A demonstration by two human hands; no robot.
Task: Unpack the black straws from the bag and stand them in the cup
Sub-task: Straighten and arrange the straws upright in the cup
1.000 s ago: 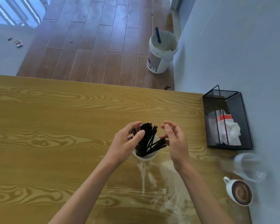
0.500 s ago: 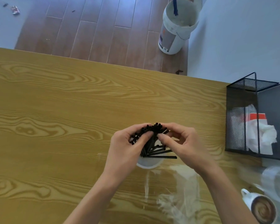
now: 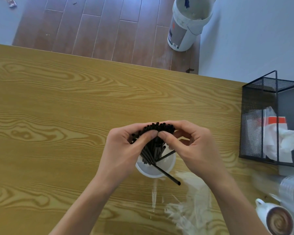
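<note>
A white cup [image 3: 155, 168] stands on a wooden table [image 3: 58, 116] with a bundle of black straws [image 3: 153, 141] standing in it. The left hand [image 3: 124, 150] and right hand [image 3: 192, 146] meet above the cup, fingers curled around the tops of the straws, thumbs touching. One loose straw [image 3: 168, 175] leans out over the cup's near rim. The empty clear bag [image 3: 188, 209] lies just in front of the cup. To the cup's right stand a black mesh basket [image 3: 255, 116] and a coffee mug [image 3: 275, 219].

Hands: two, left hand [image 3: 124, 148] and right hand [image 3: 192, 146]
Black straws [image 3: 153, 146]: one bundle, too many to count
White cup [image 3: 155, 168]: one
Coffee mug [image 3: 277, 219]: one
Mesh basket [image 3: 255, 119]: one
Bucket [image 3: 185, 26]: one
Clear bag [image 3: 192, 212]: one
</note>
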